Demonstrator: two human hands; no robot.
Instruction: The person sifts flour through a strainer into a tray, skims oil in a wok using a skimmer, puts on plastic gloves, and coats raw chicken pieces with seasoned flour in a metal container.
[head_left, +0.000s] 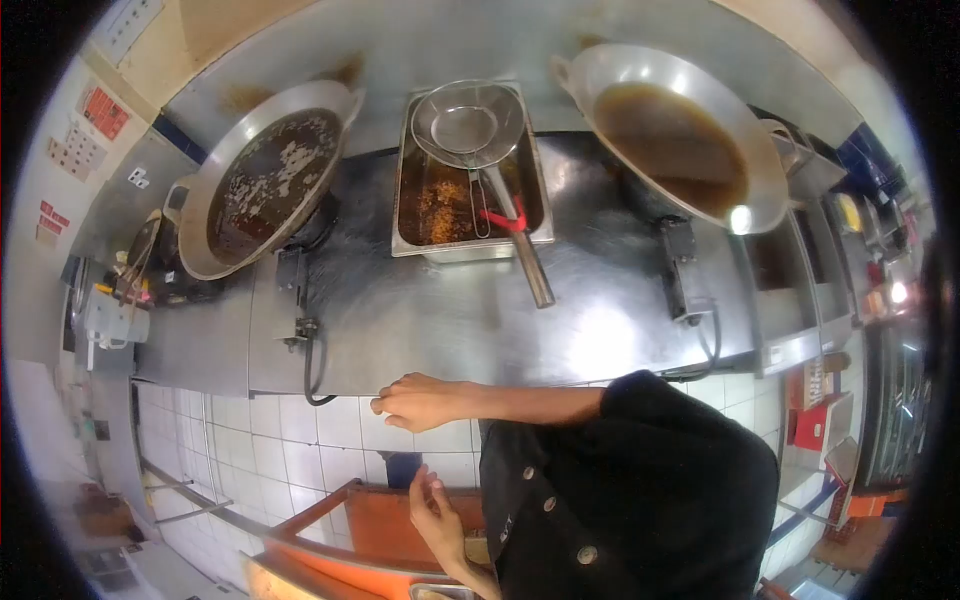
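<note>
My right hand [418, 402] hangs at the counter's front edge, fingers loosely bent and apart, with nothing visible in it. Lower down, my left hand [436, 512] is near an orange frame [375, 530], its fingers slightly curled and apart; it holds nothing that I can see. On the steel counter [430, 330], a rectangular metal tray [546, 190] contains dark liquid and brown crumbs. A round strainer [468, 125] and a long handle with a red tie [530, 262] lie over it.
At the left is a large wok [275, 185] with dark liquid and pale bits. Another wok [675, 140] with brown liquid stands at the right. Black hoses [313, 370] hang at the counter's front. A red box [822, 422] is at the right, above the tiled floor [290, 430].
</note>
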